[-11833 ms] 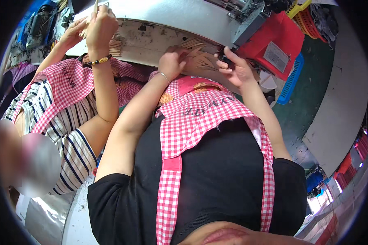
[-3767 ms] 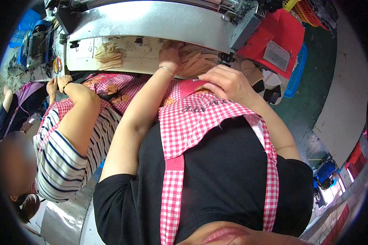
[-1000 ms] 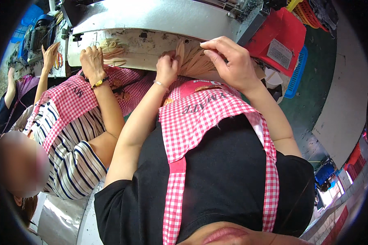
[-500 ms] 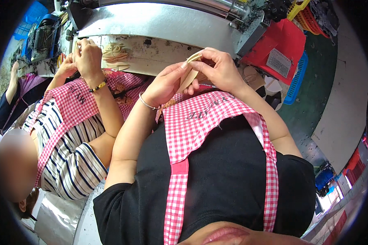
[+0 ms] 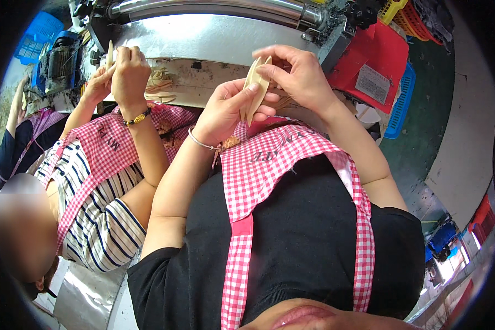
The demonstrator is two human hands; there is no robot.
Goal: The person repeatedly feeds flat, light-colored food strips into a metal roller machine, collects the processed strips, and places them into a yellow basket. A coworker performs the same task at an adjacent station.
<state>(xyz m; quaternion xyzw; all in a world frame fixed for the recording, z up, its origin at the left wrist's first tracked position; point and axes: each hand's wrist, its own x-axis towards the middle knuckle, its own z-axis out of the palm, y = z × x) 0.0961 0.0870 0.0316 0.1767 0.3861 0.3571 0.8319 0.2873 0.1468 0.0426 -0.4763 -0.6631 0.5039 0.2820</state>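
The left hand grips a few pale, pointed pieces, its thumb laid flat over them and its fingers curled behind. That hold seems meant to keep the slim bundle steady from its near half, leaving the far tips bare for the other hand. The right hand is at those tips, its thumb against the pieces and its index finger arched above; whether it truly pinches one cannot be told. The pieces fan slightly apart, which would make single edges easier to find. They are held above the near edge of the board, just past the apron, probably because there they are close to the wearer's eyes and clear of the surface.

More pale strips lie behind the right wrist, within short reach, and a separate pile sits to the left, handy for the co-worker, whose hands hold a similar piece upright. Farther off is a metal plate with a roller; a red bin stands on the right.
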